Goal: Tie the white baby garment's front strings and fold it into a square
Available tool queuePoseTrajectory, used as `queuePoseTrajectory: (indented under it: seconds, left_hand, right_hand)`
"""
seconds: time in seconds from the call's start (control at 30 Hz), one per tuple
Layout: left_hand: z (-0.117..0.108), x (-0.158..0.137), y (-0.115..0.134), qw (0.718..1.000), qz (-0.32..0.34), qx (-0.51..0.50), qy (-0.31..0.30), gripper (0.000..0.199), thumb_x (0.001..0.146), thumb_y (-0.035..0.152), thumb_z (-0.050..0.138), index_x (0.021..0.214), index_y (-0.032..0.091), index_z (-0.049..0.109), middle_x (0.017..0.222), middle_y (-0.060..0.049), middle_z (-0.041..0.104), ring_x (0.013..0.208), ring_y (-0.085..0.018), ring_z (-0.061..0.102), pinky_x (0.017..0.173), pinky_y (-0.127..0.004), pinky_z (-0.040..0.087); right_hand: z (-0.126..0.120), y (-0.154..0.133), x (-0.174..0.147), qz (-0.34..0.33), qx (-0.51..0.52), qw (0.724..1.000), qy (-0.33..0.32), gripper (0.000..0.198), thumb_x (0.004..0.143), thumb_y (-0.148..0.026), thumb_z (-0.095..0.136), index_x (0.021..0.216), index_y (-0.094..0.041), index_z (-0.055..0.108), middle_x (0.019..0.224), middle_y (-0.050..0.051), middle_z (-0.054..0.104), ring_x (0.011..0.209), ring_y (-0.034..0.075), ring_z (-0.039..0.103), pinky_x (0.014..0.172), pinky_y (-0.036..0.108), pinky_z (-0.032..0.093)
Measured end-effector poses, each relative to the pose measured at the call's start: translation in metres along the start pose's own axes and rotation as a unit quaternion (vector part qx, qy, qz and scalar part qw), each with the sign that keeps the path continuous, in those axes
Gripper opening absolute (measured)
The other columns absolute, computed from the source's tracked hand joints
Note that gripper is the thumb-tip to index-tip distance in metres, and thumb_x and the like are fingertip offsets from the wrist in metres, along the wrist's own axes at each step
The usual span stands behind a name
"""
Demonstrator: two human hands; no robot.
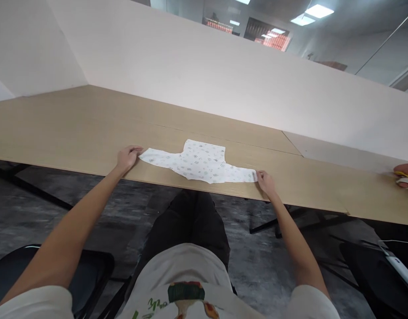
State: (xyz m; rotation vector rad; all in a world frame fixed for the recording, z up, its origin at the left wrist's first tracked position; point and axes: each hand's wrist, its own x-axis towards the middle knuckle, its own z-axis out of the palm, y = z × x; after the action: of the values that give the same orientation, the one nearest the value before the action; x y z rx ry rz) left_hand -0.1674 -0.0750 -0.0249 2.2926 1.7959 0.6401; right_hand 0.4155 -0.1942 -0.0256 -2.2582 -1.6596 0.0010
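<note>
A small white baby shirt (205, 161) with a scattered dark print lies flat near the front edge of the table, its two sleeves stretched out to the sides. The shirt's neck end points towards me and its hem faces the wall. At the end of the left sleeve, my left hand (127, 158) has its fingertips closed on the cuff. My right hand (265, 182) pinches the cuff of the other sleeve between thumb and fingers.
A white partition (204, 75) rises behind the wooden table (74, 124). At the far right of the tabletop sits an orange and white item (406, 175). Black chairs (94, 270) stand on both sides below, the right one bearing a white power strip (401, 270).
</note>
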Motion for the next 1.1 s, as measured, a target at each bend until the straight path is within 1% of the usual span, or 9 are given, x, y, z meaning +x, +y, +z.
queuePoseTrajectory:
  seconds: [0.17, 0.3, 0.43, 0.5, 0.6, 0.7, 0.77, 0.87, 1.1]
  left_hand:
    - [0.009, 0.005, -0.001, 0.995, -0.087, 0.027, 0.046, 0.062, 0.078, 0.067, 0.034, 0.098, 0.019, 0.070, 0.112, -0.011, 0.069, 0.110, -0.033, 0.055, 0.090, -0.050, 0.040]
    - [0.012, 0.006, 0.005, 0.993, -0.085, 0.064, 0.046, 0.046, 0.082, 0.051, 0.039, 0.094, 0.016, 0.066, 0.115, -0.018, 0.066, 0.113, -0.034, 0.055, 0.092, -0.046, 0.043]
    - [0.012, 0.005, 0.009, 0.996, -0.066, 0.060, 0.030, 0.039, 0.083, 0.042, 0.039, 0.099, 0.015, 0.063, 0.111, -0.018, 0.067, 0.106, -0.030, 0.059, 0.093, -0.041, 0.043]
    - [0.013, 0.003, 0.009, 0.995, -0.078, 0.053, 0.035, 0.040, 0.085, 0.042, 0.039, 0.104, 0.015, 0.061, 0.108, -0.017, 0.068, 0.102, -0.029, 0.060, 0.090, -0.040, 0.044]
    - [0.015, 0.000, 0.011, 0.992, -0.112, 0.043, 0.045, 0.043, 0.086, 0.042, 0.038, 0.114, 0.015, 0.058, 0.108, -0.017, 0.068, 0.099, -0.029, 0.061, 0.086, -0.038, 0.045]
    - [0.017, -0.003, 0.014, 0.991, -0.123, 0.031, 0.044, 0.045, 0.087, 0.040, 0.038, 0.121, 0.014, 0.055, 0.117, -0.017, 0.066, 0.102, -0.029, 0.061, 0.087, -0.039, 0.045]
    - [0.017, -0.004, 0.016, 0.991, -0.124, 0.023, 0.044, 0.046, 0.087, 0.038, 0.038, 0.124, 0.014, 0.053, 0.120, -0.018, 0.065, 0.105, -0.029, 0.060, 0.088, -0.039, 0.045]
    - [0.016, -0.005, 0.017, 0.991, -0.123, 0.011, 0.054, 0.046, 0.086, 0.037, 0.041, 0.124, 0.015, 0.054, 0.118, -0.017, 0.066, 0.106, -0.030, 0.060, 0.088, -0.040, 0.046]
    - [0.016, -0.004, 0.025, 0.991, -0.086, -0.033, 0.095, 0.036, 0.085, 0.035, 0.047, 0.116, 0.018, 0.056, 0.113, -0.012, 0.066, 0.103, -0.025, 0.060, 0.087, -0.036, 0.045]
  right_hand:
    - [0.000, -0.036, 0.009, 0.008, 0.061, 0.998, -0.004, 0.042, 0.082, -0.021, 0.044, 0.120, -0.012, 0.060, 0.110, 0.017, 0.069, 0.097, 0.026, 0.064, 0.079, 0.033, 0.049]
    - [-0.018, -0.073, 0.021, -0.011, 0.131, 0.988, 0.078, 0.048, 0.082, -0.019, 0.037, 0.124, -0.007, 0.055, 0.106, 0.019, 0.067, 0.091, 0.025, 0.063, 0.080, 0.033, 0.048]
    - [-0.026, -0.141, 0.028, -0.072, 0.151, 0.979, 0.117, 0.048, 0.086, -0.019, 0.032, 0.129, -0.006, 0.050, 0.110, 0.019, 0.063, 0.092, 0.023, 0.060, 0.086, 0.034, 0.046]
    - [-0.015, -0.185, 0.024, -0.115, 0.153, 0.975, 0.111, 0.049, 0.088, -0.019, 0.031, 0.132, -0.008, 0.048, 0.118, 0.019, 0.060, 0.098, 0.023, 0.059, 0.090, 0.035, 0.045]
    - [0.017, -0.245, 0.009, -0.174, 0.150, 0.971, 0.069, 0.049, 0.091, -0.018, 0.031, 0.138, -0.012, 0.042, 0.128, 0.017, 0.055, 0.109, 0.024, 0.056, 0.095, 0.035, 0.044]
    - [0.050, -0.284, -0.016, -0.202, 0.131, 0.971, 0.004, 0.048, 0.092, -0.017, 0.033, 0.140, -0.014, 0.040, 0.134, 0.015, 0.052, 0.113, 0.025, 0.055, 0.095, 0.035, 0.045]
    - [0.065, -0.295, -0.031, -0.221, 0.113, 0.968, -0.028, 0.047, 0.093, -0.016, 0.034, 0.139, -0.014, 0.041, 0.131, 0.015, 0.054, 0.112, 0.026, 0.056, 0.094, 0.036, 0.046]
    - [0.074, -0.294, -0.048, -0.254, 0.089, 0.963, -0.034, 0.043, 0.093, -0.017, 0.038, 0.135, -0.014, 0.046, 0.123, 0.016, 0.059, 0.113, 0.028, 0.055, 0.097, 0.041, 0.044]
    - [0.067, -0.263, -0.104, -0.301, 0.096, 0.949, 0.012, 0.036, 0.097, -0.024, 0.041, 0.130, -0.017, 0.053, 0.120, 0.014, 0.062, 0.114, 0.028, 0.053, 0.103, 0.043, 0.035]
